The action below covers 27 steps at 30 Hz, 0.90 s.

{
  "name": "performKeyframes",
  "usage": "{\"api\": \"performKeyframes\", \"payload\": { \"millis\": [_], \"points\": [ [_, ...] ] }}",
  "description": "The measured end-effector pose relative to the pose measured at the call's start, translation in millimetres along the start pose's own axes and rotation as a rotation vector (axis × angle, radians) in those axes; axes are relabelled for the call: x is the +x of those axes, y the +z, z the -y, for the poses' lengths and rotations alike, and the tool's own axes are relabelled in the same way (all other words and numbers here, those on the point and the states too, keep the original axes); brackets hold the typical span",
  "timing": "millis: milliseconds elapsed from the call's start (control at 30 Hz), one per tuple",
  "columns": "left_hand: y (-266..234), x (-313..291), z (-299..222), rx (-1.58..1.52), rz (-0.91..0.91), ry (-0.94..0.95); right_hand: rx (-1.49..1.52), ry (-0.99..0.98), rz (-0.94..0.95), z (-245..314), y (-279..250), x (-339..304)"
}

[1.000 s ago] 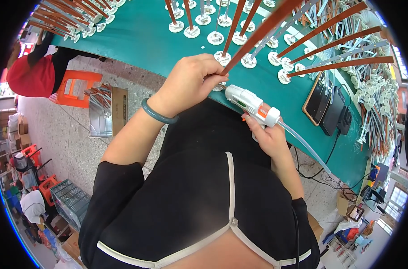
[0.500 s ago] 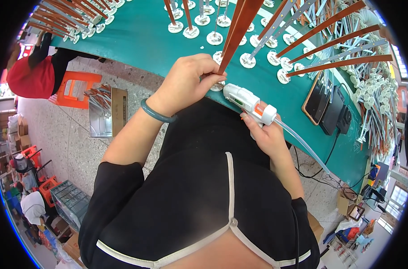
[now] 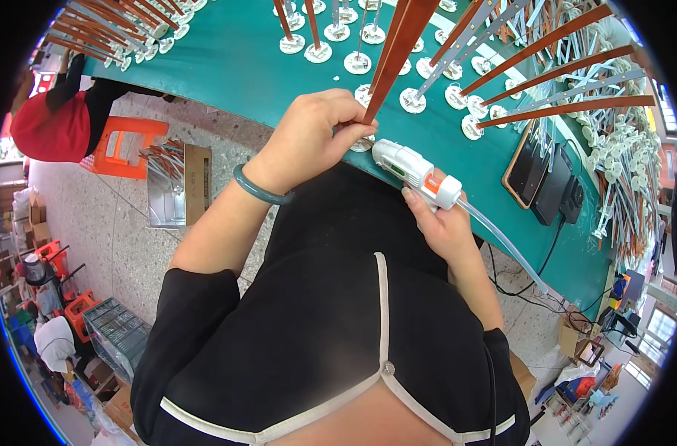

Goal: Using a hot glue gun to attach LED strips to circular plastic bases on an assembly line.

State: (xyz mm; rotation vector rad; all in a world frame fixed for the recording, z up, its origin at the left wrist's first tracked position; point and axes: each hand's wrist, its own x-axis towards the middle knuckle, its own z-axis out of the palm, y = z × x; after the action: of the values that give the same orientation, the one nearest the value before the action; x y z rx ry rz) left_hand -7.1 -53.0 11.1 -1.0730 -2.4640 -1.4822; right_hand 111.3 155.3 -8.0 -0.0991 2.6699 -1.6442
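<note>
My left hand (image 3: 314,134) pinches the lower end of a reddish-brown flat strip (image 3: 395,70) between thumb and fingers. The strip rises from a white round base (image 3: 361,145) at the table's near edge, partly covered by my fingertips. In my right hand (image 3: 448,229) is a white hot glue gun (image 3: 405,165), its tip right beside that base and close to my left fingertips. From the gun's rear end trails a long clear glue stick (image 3: 505,241). My right index finger is mostly hidden behind the gun.
Several white bases with upright strips (image 3: 318,52) stand on the green table (image 3: 242,89). A phone (image 3: 526,167) and black boxes (image 3: 552,187) with cables lie at right, by a heap of strips (image 3: 621,178). At left are an orange stool (image 3: 123,149), a box (image 3: 197,182) and a person in red (image 3: 52,128).
</note>
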Motion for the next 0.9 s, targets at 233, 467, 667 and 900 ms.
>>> {"api": "performKeyframes", "payload": {
  "millis": [233,467,667,900],
  "points": [
    [-0.9,0.2,-2.5,-0.015,0.007,-0.010,-0.028,-0.006,0.054,-4.2,-3.8,-0.5],
    [-6.9,5.1,-3.3,-0.025,0.076,0.014,0.040,-0.038,0.005,3.5,-2.0,0.6],
    [-11.3,7.8,-3.8,-0.013,0.130,0.006,0.009,0.003,0.060,-2.1,-6.6,-0.3],
    [-16.8,8.2,-3.6,-0.013,0.205,0.027,0.078,-0.023,-0.002,-3.3,-2.9,0.6]
  ]
}}
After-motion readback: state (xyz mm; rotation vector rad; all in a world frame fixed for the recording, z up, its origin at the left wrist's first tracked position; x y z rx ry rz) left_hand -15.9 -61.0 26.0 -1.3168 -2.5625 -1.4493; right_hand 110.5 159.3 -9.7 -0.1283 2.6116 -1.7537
